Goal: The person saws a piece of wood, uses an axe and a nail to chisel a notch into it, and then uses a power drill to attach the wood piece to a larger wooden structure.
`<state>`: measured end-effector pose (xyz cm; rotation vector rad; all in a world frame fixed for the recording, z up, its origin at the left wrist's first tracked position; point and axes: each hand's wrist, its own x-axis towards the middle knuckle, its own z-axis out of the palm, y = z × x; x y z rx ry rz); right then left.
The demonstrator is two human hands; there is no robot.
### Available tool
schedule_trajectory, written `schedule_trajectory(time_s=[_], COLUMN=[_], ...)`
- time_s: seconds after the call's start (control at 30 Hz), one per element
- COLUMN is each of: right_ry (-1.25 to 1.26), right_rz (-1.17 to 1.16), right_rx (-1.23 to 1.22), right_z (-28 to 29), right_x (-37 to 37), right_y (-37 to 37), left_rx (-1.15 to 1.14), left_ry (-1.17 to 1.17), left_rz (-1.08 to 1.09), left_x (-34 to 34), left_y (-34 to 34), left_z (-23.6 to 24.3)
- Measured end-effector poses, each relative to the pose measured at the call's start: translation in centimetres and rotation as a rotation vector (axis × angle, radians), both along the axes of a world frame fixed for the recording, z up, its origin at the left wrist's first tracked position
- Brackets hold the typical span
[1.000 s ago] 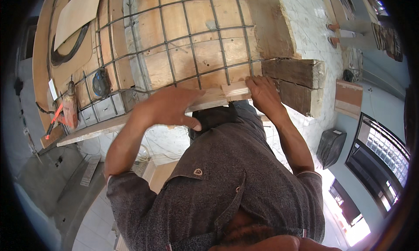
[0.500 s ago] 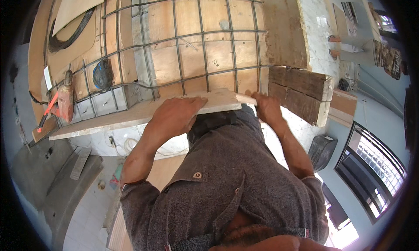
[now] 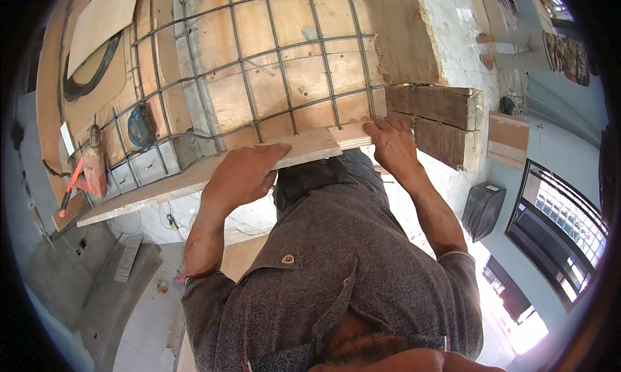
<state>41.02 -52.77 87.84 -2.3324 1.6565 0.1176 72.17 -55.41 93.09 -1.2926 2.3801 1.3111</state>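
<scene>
A long pale wooden board (image 3: pixel 162 183) stands along the near edge of a plywood form (image 3: pixel 259 32). My left hand (image 3: pixel 242 176) is closed over its top edge, fingers on the far side. At the board's right end, my right hand (image 3: pixel 393 146) grips a short light plywood piece (image 3: pixel 350 135). That piece meets or slightly overlaps the board's end; I cannot tell if it is fixed. Just beyond both hands lies a grid of thin steel bars (image 3: pixel 281 65) over the plywood.
A worn red power tool (image 3: pixel 94 165) and a blue-and-black round tool (image 3: pixel 140 126) lie at left. Thick dark timbers (image 3: pixel 440 116) jut out on the right. Coiled black cable (image 3: pixel 87 86) sits under a pale panel (image 3: pixel 103 23). A person's feet (image 3: pixel 485 51) show at far right.
My right hand has brought the short plywood piece flat along the board's end; before, it was seen narrow and edge-on. My left hand stays on the board. The view has shifted slightly.
</scene>
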Motion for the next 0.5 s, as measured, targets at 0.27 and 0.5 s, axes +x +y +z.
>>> schedule_trajectory(time_s=[0.27, 0.5], right_ry=[-0.030, 0.067], right_rz=[-0.015, 0.024], right_rx=[0.082, 0.059], right_z=[-1.4, -1.7], right_x=[-0.2, -0.3], right_y=[-0.4, -0.5], left_rx=[-0.021, -0.036], left_ry=[0.005, -0.015], left_rz=[0.015, 0.014], left_x=[-0.4, -0.6], left_y=[0.2, 0.2], left_z=[0.2, 0.2])
